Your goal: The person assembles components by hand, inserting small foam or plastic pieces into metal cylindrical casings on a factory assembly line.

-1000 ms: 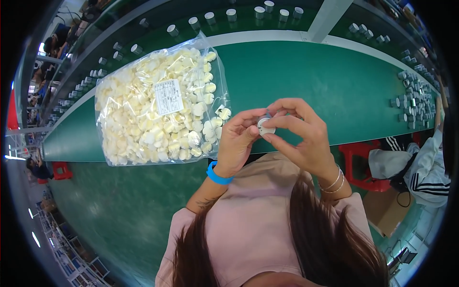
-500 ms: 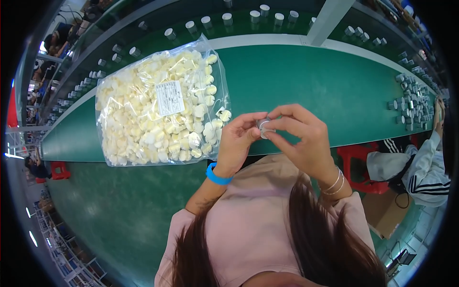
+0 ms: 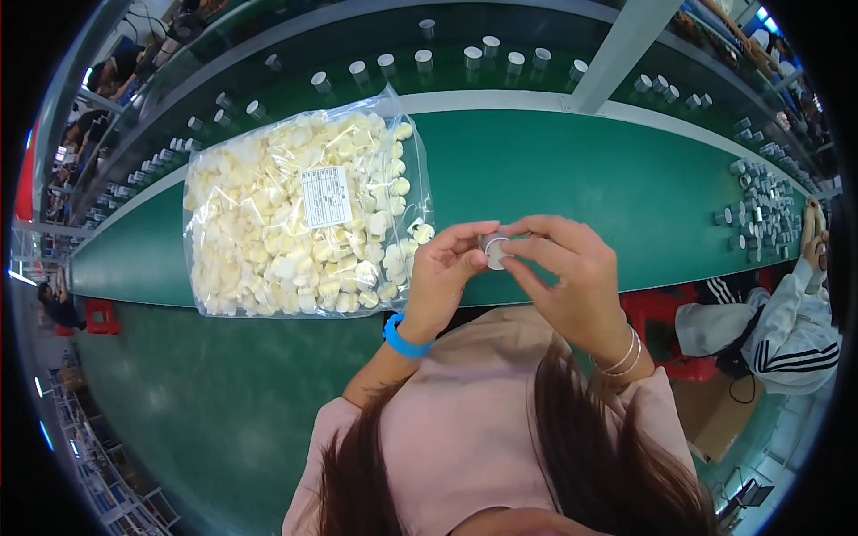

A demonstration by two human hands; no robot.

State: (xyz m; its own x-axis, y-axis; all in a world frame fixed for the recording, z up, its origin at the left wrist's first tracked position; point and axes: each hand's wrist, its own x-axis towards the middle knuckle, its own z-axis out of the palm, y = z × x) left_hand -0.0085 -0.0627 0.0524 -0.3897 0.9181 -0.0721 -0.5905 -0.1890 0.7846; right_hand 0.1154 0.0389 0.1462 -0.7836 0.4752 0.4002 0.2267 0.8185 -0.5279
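Observation:
In front of my chest, a small silver metal cylinder (image 3: 491, 239) is tilted so that its round white end faces me. My left hand (image 3: 440, 279), with a blue wristband, grips its left side between thumb and fingers. From the other side, my right hand (image 3: 572, 281) has thumb and fingertips pinched on the cylinder at its white end. Left of my hands, a large clear plastic bag (image 3: 268, 210) full of cream-white round caps lies on the green tabletop (image 3: 581, 179). One loose-looking cap (image 3: 420, 231) shows at the bag's right edge, close to my left hand.
Several silver cylinders (image 3: 423, 61) stand along a dark green strip beyond the pale rail (image 3: 500, 100). A dense cluster of them (image 3: 764, 205) covers the table's far right, beside a co-worker's white sleeve (image 3: 791, 313). A grey post (image 3: 617, 58) rises behind the rail.
The view has shifted slightly, so the bag and hands sit a little lower. My right fingers have moved on the cylinder, and its white end shows more plainly.

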